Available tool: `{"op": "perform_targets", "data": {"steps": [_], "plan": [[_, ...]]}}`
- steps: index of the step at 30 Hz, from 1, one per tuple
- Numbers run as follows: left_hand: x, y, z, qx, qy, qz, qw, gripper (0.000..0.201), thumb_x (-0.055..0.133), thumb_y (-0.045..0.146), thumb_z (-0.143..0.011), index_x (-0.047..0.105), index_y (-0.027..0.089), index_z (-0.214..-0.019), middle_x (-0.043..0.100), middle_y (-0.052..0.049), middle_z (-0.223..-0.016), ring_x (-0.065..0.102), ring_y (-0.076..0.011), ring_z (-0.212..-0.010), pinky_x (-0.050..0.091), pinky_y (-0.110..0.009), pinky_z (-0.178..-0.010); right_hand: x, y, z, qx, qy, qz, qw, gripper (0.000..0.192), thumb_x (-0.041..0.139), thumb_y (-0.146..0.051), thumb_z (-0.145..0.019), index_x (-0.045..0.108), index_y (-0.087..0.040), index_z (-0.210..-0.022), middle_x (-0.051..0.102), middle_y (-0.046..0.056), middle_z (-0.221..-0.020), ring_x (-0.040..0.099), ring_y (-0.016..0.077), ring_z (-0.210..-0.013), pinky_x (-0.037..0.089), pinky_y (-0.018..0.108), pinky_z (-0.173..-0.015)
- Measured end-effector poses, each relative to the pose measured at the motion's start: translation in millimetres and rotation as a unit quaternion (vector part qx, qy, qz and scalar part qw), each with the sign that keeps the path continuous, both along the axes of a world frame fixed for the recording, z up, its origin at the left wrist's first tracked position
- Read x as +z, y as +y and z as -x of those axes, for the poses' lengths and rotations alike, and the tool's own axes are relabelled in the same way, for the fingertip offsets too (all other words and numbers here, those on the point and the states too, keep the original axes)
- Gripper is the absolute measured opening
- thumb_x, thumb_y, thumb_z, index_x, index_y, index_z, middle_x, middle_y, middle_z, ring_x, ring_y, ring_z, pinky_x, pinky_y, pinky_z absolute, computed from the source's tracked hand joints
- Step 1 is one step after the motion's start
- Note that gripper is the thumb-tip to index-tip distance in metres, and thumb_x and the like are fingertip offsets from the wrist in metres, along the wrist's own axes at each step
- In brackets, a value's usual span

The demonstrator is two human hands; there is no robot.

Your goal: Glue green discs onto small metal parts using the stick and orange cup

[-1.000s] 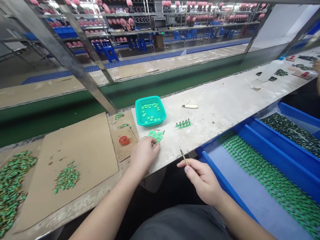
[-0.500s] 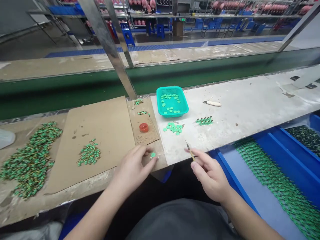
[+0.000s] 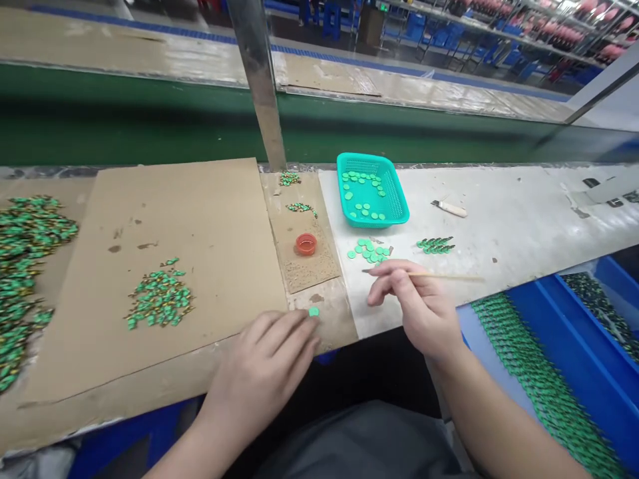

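Observation:
My left hand (image 3: 267, 362) lies low over the table's front edge, fingers stretched out, with the fingertips at the edge of a small round green disc (image 3: 313, 311). The disc rests on the brown table surface. In my right hand (image 3: 426, 313) is a thin paintbrush (image 3: 449, 276), pinched between thumb and fingers, its dark tip pointing left. Just behind that hand is a loose group of green discs (image 3: 369, 250) on white board. A small orange-red cup (image 3: 306, 244) stands on a cardboard piece (image 3: 312, 273) beyond my left hand.
A turquoise basket (image 3: 403, 211) holds more discs. Right of it lie a white-handled knife (image 3: 450, 209) and a cluster of green pieces with dark tips (image 3: 436, 245). Small green-and-gold parts (image 3: 162, 296) are heaped on cardboard at left. Blue trays (image 3: 564, 332) sit below at right.
The view has shifted left and down. My right hand has turned the brush from upright to nearly level, tip leftward. My left thumb and fingers have moved from around the disc to beside it.

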State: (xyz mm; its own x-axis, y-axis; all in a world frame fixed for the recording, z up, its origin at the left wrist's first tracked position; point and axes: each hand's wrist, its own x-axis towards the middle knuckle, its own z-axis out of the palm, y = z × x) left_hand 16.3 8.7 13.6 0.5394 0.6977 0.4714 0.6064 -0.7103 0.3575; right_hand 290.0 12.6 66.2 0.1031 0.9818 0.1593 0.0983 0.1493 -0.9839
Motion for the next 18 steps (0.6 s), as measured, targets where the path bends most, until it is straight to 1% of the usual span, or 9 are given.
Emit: {"op": "perform_targets", "data": {"steps": [2,4,7,9,11,13,15,17,18], "plan": [[-1.1,-3.5,2.8,-0.017,0.033,-0.035,0.999,0.029,0.067,0.022,-0.110,0.079,0.022,-0.136,0.086,-0.008,-0.130,0.077,-0.0284,-0.104,0.061,-0.046,-0.094,-2.3,15.3,14.7,-0.016,-0.035,-0.032,0.999,0.041,0.059,-0.058,-0.118,0.084,-0.025,-0.114,0.079,0.003,-0.083,0.076,0.0176,-0.074,0.067,0.034,-0.072],[-1.5,-5.1,6.6,-0.038,0.068,-0.068,0.995,0.027,0.062,0.021,-0.111,0.082,0.022,-0.128,0.086,-0.009,-0.133,0.079,-0.0302,-0.105,0.062,-0.048,-0.091,-3.8,32.0,29.0,-0.025,-0.059,-0.053,0.997,0.043,0.055,-0.056,-0.120,0.084,-0.024,-0.114,0.080,0.004,-0.089,0.077,0.0176,-0.079,0.067,0.035,-0.076],[-4.7,-3.4,14.6,-0.069,0.095,-0.113,0.987,0.034,0.052,0.015,-0.109,0.085,0.022,-0.115,0.085,-0.010,-0.137,0.081,-0.0308,-0.106,0.064,-0.050,-0.088,-8.1,57.3,47.2,-0.018,-0.065,-0.067,0.996,0.029,0.058,-0.044,-0.120,0.078,-0.024,-0.115,0.081,0.003,-0.095,0.079,0.0165,-0.084,0.067,0.034,-0.082],[-10.6,-0.8,19.6,-0.084,0.092,-0.135,0.983,0.040,0.047,0.012,-0.106,0.085,0.022,-0.112,0.085,-0.010,-0.136,0.081,-0.0305,-0.107,0.063,-0.049,-0.087,-13.7,70.7,56.4,-0.009,-0.071,-0.077,0.995,0.018,0.059,-0.036,-0.119,0.074,-0.025,-0.117,0.079,0.000,-0.093,0.078,0.0147,-0.081,0.066,0.032,-0.081],[-19.6,0.7,22.1,-0.094,0.078,-0.153,0.981,0.038,0.048,0.014,-0.106,0.085,0.023,-0.111,0.085,-0.009,-0.135,0.080,-0.0295,-0.106,0.062,-0.047,-0.083,-20.0,79.5,62.9,-0.009,-0.109,-0.094,0.990,0.014,0.058,-0.032,-0.119,0.070,-0.026,-0.115,0.076,-0.002,-0.088,0.076,0.0135,-0.077,0.063,0.031,-0.078],[-29.7,-0.7,20.9,-0.078,0.052,-0.153,0.984,0.030,0.055,0.018,-0.107,0.085,0.022,-0.112,0.085,-0.008,-0.135,0.078,-0.0282,-0.105,0.058,-0.046,-0.082,-24.5,84.2,66.8,-0.024,-0.171,-0.123,0.977,0.015,0.061,-0.031,-0.118,0.069,-0.026,-0.105,0.073,-0.002,-0.085,0.071,0.0132,-0.074,0.059,0.030,-0.073],[-38.9,-5.2,16.2,-0.034,0.012,-0.138,0.990,0.023,0.063,0.021,-0.108,0.084,0.019,-0.118,0.085,-0.007,-0.135,0.076,-0.0283,-0.105,0.054,-0.047,-0.086,-25.8,87.0,69.0,-0.031,-0.227,-0.164,0.959,0.021,0.066,-0.029,-0.116,0.067,-0.026,-0.095,0.070,-0.003,-0.083,0.068,0.0132,-0.072,0.055,0.030,-0.070],[-45.6,-10.9,10.1,0.006,-0.024,-0.116,0.993,0.022,0.068,0.021,-0.108,0.082,0.017,-0.124,0.085,-0.007,-0.135,0.074,-0.0288,-0.106,0.051,-0.047,-0.092,-24.7,89.6,70.6,-0.025,-0.274,-0.193,0.942,0.025,0.067,-0.027,-0.115,0.066,-0.025,-0.091,0.070,-0.003,-0.081,0.067,0.0129,-0.071,0.053,0.029,-0.068],[-47.8,-13.4,7.3,0.014,-0.037,-0.107,0.993,0.022,0.069,0.021,-0.108,0.082,0.016,-0.126,0.085,-0.006,-0.136,0.073,-0.0286,-0.107,0.050,-0.047,-0.094,-23.9,91.1,71.3,-0.018,-0.296,-0.199,0.934,0.025,0.066,-0.026,-0.115,0.066,-0.025,-0.090,0.070,-0.003,-0.080,0.067,0.0128,-0.070,0.052,0.029,-0.067]]}}
